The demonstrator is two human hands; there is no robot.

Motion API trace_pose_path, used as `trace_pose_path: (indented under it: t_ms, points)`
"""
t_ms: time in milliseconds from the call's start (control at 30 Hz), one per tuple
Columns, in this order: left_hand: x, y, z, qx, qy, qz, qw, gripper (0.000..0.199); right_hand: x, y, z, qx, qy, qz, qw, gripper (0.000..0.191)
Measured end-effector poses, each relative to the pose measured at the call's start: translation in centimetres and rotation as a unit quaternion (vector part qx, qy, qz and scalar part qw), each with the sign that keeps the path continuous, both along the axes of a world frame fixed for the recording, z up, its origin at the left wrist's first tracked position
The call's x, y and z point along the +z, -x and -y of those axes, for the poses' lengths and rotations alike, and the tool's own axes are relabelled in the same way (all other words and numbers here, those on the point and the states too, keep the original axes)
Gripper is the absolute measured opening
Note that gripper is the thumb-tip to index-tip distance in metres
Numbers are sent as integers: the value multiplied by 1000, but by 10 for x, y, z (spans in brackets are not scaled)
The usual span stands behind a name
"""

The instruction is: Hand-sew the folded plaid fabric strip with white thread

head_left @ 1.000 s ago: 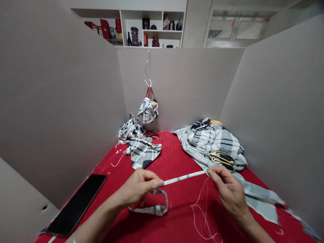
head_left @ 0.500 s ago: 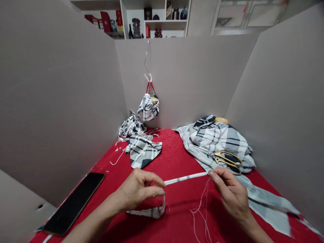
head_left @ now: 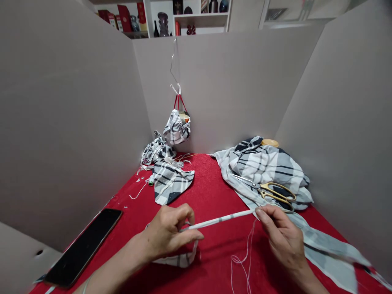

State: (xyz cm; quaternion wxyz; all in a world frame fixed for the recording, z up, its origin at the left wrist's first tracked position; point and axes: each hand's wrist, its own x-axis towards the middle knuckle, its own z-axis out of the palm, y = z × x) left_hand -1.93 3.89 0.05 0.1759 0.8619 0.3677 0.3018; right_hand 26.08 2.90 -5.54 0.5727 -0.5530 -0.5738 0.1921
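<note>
In the head view, a cloth strip point(head_left: 225, 219) is held taut above the tabletop point(head_left: 208, 183), one end pinched by the right hand point(head_left: 284, 237), another stretch caught in the left hand point(head_left: 168, 232), whose thumb and forefinger are parted.

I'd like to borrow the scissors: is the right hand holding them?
No, the scissors lie on the plaid cloth pile, while the right hand pinches the narrow fabric strip.

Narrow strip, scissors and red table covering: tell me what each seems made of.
Strip: probably matte woven cloth; its slack part bends limply. 
Scissors: blades likely polished steel, from their silvery shine; smooth gold-coloured handles, metal or plastic unclear. 
Red covering: apparently fabric, dull, faintly textured.
</note>
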Motion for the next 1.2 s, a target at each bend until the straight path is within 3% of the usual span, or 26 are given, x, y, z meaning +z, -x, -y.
trace_pose_path:
  t_ms: [167,267,367,467,600,700,767,833,933,1033,1067,1133,1167,1200]
  points:
    - [6,-4,5,-52,45,-31,997,23,1,-2,2,-3,-10,10,1000,17]
    - [5,0,8,-30,-74,-59,995,22,5,0,9,-10,-48,47,998,14]
    - [2,8,13,8,-229,-61,971,19,11,5,20,-18,-95,93,991,11]
    - [2,15,19,56,-274,-54,958,18,16,12,31,-23,-136,123,983,8]
    - [3,23,21,60,-181,-2,982,17,22,22,38,-18,-130,117,984,9]
    - [-5,28,13,63,12,41,997,17,25,29,35,30,-53,77,995,19]
    - [-15,33,4,75,168,67,981,21,26,33,30,63,0,50,997,23]
    - [-24,39,-4,51,311,92,945,31,26,36,23,80,30,31,996,26]
    - [-27,48,-12,13,422,118,899,48,24,37,14,88,40,24,995,27]
    - [-12,52,-2,29,403,89,910,59,24,37,7,91,44,31,994,27]
    - [-5,52,7,52,366,66,927,58,25,38,5,93,44,36,994,27]
    - [9,51,34,111,216,67,968,45,29,38,3,92,42,51,994,27]
    - [14,51,51,113,156,94,977,37,31,39,2,90,41,60,993,27]
    - [17,52,69,67,138,113,982,35,33,39,1,89,38,67,993,27]
